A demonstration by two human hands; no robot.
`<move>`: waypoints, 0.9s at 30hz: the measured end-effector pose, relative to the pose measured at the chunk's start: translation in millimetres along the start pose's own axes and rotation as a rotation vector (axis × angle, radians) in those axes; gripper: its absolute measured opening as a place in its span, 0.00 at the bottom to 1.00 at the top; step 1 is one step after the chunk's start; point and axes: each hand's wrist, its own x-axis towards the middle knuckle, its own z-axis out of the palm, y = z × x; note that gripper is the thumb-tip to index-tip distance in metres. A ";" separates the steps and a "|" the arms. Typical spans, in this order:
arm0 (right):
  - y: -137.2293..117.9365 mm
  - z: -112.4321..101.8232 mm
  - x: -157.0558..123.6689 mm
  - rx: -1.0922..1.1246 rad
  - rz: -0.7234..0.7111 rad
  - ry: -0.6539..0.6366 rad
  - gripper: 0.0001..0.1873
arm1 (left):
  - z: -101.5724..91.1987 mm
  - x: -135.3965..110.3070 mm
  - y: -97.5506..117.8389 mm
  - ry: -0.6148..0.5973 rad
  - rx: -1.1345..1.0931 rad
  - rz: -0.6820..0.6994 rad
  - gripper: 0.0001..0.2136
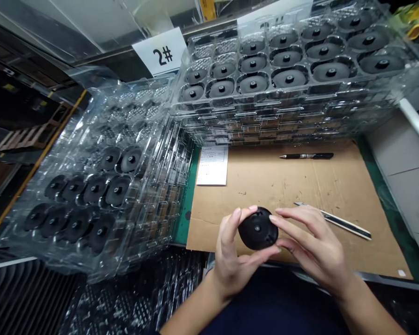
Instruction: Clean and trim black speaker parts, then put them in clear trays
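Both of my hands hold a round black moulded disc [257, 228] with a small central hole, raised a little above a brown cardboard sheet [293, 186]. My left hand [233, 251] grips its left edge and underside with thumb and fingers. My right hand [310, 242] holds its right edge with the fingertips. The disc's face is turned up toward me, and its underside is hidden. Just beyond my right hand, a black-and-white utility knife [338, 223] lies on the cardboard.
A black pen [307, 156] and a white paper sheet [212, 165] lie on the cardboard, over a green mat [186, 209]. Stacked transparent trays [265, 100] of black discs stand beyond, with another stack [125, 260] to the left. A "2#" card [160, 51] stands behind.
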 end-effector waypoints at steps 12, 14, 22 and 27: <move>-0.1 6.0 8.5 0.288 0.233 -0.010 0.11 | -7.5 11.5 -8.1 -0.370 -0.830 -1.015 0.27; 1.3 15.3 17.3 0.356 0.190 -0.104 0.15 | -23.9 12.2 -8.3 -0.305 -0.732 -1.035 0.26; 63.3 81.7 90.7 0.283 0.117 -0.338 0.18 | -158.1 57.0 38.0 -0.309 0.165 -0.683 0.08; 94.5 107.7 90.6 0.291 0.075 -0.339 0.19 | -240.0 94.2 11.0 -0.019 0.897 -0.509 0.10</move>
